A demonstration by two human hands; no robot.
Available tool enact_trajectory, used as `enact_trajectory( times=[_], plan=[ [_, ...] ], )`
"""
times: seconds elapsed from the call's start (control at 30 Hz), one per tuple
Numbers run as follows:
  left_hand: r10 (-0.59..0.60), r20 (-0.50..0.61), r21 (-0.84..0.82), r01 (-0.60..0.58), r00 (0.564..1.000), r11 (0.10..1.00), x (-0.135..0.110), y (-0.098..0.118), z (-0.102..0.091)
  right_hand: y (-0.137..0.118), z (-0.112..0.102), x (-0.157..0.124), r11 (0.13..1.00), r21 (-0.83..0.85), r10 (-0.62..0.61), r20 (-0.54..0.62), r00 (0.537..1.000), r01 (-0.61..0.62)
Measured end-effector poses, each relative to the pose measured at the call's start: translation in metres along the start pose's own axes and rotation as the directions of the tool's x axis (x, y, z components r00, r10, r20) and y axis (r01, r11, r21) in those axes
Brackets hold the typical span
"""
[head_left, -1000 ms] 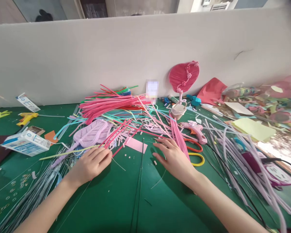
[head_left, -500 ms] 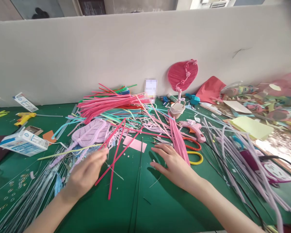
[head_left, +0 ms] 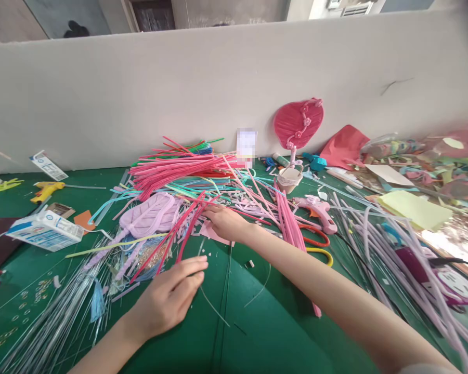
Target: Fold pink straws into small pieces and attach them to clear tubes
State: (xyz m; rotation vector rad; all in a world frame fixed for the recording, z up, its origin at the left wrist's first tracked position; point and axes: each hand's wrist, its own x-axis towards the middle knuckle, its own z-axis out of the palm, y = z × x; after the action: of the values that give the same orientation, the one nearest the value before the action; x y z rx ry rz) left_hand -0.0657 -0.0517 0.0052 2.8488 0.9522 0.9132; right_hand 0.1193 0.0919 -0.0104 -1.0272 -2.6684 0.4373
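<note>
Crossing at twelve o'clock from the left hand (head_left: 168, 297), red pipe cleaners (head_left: 186, 237) could tangle if the right hand (head_left: 226, 222) tugs; neither grip is discernible.

Pixelated card (head_left: 247, 141), right hand (head_left: 225, 222) grip unclear

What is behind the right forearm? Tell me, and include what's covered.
Pink strips run behind the right forearm, showing beyond it and at its near edge; their middle is covered. Scissors beyond it are partly hidden too. Anything fully covered there cannot be seen.
</note>
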Motion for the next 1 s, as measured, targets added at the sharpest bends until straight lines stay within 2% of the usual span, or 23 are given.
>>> enact_trajectory(
  times=[0.1, 0.17, 0.27, 0.3, 0.37, 0.43, 0.5, 0.63, 0.73, 0.83, 0.9, 1.0],
  plan=[
    [-0.038, 0.249, -0.081, 0.06, 0.968, 0.995, -0.004, 0.001, 0.009, 0.011, -0.007, 0.016, 0.999, 0.032, -0.01, -0.028, 1.0, 0.011],
    [-0.104, 0.338, -0.105, 0.147, 0.935, 0.983, -0.002, -0.003, 0.01, 0.02, -0.02, 0.014, 0.999, 0.049, 0.017, -0.051, 0.999, -0.015],
    [-0.283, 0.323, -0.043, 0.313, 0.903, 0.949, 0.005, -0.011, 0.013, 0.03, -0.042, -0.009, 0.994, 0.038, 0.107, -0.117, 0.987, -0.103],
    [-0.325, 0.315, -0.008, 0.345, 0.892, 0.938, 0.008, -0.015, 0.016, 0.031, -0.048, -0.02, 0.985, 0.016, 0.173, -0.165, 0.971, -0.172],
    [-0.334, 0.344, 0.057, 0.336, 0.877, 0.94, 0.014, -0.024, 0.024, 0.033, -0.054, -0.041, 0.949, -0.092, 0.277, -0.217, 0.936, -0.302],
    [-0.313, 0.394, 0.123, 0.288, 0.864, 0.95, 0.016, -0.036, 0.031, 0.033, -0.052, -0.056, 0.885, -0.247, 0.364, -0.161, 0.917, -0.395],
    [-0.324, 0.403, 0.191, 0.268, 0.856, 0.944, 0.016, -0.05, 0.035, 0.033, -0.046, -0.062, 0.859, -0.306, 0.39, -0.13, 0.911, -0.411],
    [-0.301, 0.366, 0.324, 0.183, 0.881, 0.928, 0.013, -0.079, 0.027, 0.035, -0.041, -0.048, 0.847, -0.322, 0.403, -0.128, 0.906, -0.422],
    [-0.262, 0.284, 0.429, 0.122, 0.922, 0.895, 0.012, -0.088, 0.015, 0.035, -0.054, -0.035, 0.844, -0.304, 0.409, -0.17, 0.896, -0.443],
    [-0.313, 0.165, 0.522, 0.186, 0.935, 0.832, 0.013, -0.085, 0.009, 0.031, -0.073, -0.023, 0.844, -0.288, 0.403, -0.215, 0.89, -0.452],
    [-0.41, 0.069, 0.584, 0.297, 0.909, 0.756, 0.018, -0.081, 0.01, 0.029, -0.084, -0.012, 0.842, -0.292, 0.385, -0.266, 0.884, -0.454],
    [-0.565, -0.006, 0.648, 0.434, 0.825, 0.626, 0.033, -0.08, 0.014, 0.029, -0.094, 0.016, 0.825, -0.345, 0.33, -0.35, 0.877, -0.448]
  ],
)
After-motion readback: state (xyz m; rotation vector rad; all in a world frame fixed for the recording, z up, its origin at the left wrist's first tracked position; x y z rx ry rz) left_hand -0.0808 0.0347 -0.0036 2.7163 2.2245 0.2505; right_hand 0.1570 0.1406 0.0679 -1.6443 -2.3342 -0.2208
